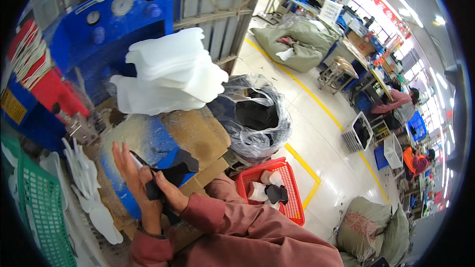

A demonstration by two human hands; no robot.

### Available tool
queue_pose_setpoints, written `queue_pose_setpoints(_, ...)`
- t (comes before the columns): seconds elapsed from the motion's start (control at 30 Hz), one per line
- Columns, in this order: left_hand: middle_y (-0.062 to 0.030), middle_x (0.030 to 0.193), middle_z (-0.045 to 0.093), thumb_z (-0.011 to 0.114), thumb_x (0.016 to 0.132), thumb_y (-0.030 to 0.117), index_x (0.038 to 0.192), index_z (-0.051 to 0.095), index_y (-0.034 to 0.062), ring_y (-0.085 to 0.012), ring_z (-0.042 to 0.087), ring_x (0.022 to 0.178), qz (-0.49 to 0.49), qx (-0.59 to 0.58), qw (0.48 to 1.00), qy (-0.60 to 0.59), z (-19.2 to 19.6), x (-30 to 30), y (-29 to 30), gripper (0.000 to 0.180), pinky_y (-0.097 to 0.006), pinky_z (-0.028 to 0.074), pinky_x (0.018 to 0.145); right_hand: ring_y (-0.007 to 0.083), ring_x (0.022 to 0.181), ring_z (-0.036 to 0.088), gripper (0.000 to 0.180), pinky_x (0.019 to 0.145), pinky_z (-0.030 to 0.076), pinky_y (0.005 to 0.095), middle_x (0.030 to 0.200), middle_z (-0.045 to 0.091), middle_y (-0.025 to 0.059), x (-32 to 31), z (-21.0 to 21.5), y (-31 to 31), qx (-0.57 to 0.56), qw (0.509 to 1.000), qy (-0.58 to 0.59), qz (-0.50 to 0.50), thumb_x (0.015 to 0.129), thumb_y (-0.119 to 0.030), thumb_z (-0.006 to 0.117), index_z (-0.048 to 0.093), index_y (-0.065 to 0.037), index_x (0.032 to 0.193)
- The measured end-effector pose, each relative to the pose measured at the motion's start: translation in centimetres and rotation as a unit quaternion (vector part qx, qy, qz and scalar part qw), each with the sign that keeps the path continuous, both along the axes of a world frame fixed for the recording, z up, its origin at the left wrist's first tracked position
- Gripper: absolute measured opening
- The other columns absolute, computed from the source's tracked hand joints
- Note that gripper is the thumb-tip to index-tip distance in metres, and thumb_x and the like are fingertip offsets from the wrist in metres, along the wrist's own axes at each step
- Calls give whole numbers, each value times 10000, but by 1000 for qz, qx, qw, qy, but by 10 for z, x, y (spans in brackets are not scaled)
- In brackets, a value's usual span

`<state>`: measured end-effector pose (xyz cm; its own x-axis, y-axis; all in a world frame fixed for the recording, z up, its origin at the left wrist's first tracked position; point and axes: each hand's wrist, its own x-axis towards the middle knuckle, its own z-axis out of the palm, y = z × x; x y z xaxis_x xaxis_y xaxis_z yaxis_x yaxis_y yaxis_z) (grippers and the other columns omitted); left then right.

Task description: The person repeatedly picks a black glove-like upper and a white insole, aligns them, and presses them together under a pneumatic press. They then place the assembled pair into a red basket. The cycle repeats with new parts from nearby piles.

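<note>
Black piece (pixel 179 167) between 2 hands!

My left hand (pixel 134 182) stretches open; my right hand (pixel 170 193) sits beside it, grip, I can't tell. The piece pokes out at 2 o'clock, white stack (pixel 168 71) at 12, red basket (pixel 293 195) at 3.

From my head, a wide fisheye camera looks down, near my bare left hand (pixel 136 183) and bare right hand (pixel 171 193).
</note>
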<state>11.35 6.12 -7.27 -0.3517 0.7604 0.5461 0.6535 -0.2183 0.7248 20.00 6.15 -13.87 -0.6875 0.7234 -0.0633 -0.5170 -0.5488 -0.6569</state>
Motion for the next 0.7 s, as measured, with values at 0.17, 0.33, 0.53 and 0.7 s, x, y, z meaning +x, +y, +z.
queue_pose_setpoints(0.17,-311,1656,213,404,1089,487,1583,308,-33,-494,210,1535,-83,-19,996,31,5,42,-31,723,-557,174,1239,168,1405,410,670,1200,304,339,1560,412,72,9,-6,17,80,994,-50,-60,1124,-514,332,302,-55,1611)
queue_pose_setpoints(0.33,-384,1629,172,510,1065,478,1592,221,-71,-540,204,1519,-142,-70,985,72,1,75,-57,814,-595,205,1220,218,1532,275,696,1250,206,332,1679,247,121,34,-8,15,426,839,-73,-329,1114,-462,415,226,-54,1646)
queue_pose_setpoints(0.53,-388,1629,182,559,1032,528,1606,191,-68,-511,266,1508,-256,-143,950,103,-4,109,-78,905,-531,263,1217,241,1389,468,474,1173,332,333,1519,476,165,76,23,25,278,823,-208,-450,1131,-256,418,423,-24,1544)
queue_pose_setpoints(0.7,-328,1605,328,604,1028,476,1594,258,-59,-464,380,1468,-359,-182,912,79,-15,126,-55,853,-491,321,1196,178,1038,627,508,932,491,310,1216,664,96,141,28,17,-28,824,-416,-385,1096,-431,469,627,-18,1345)
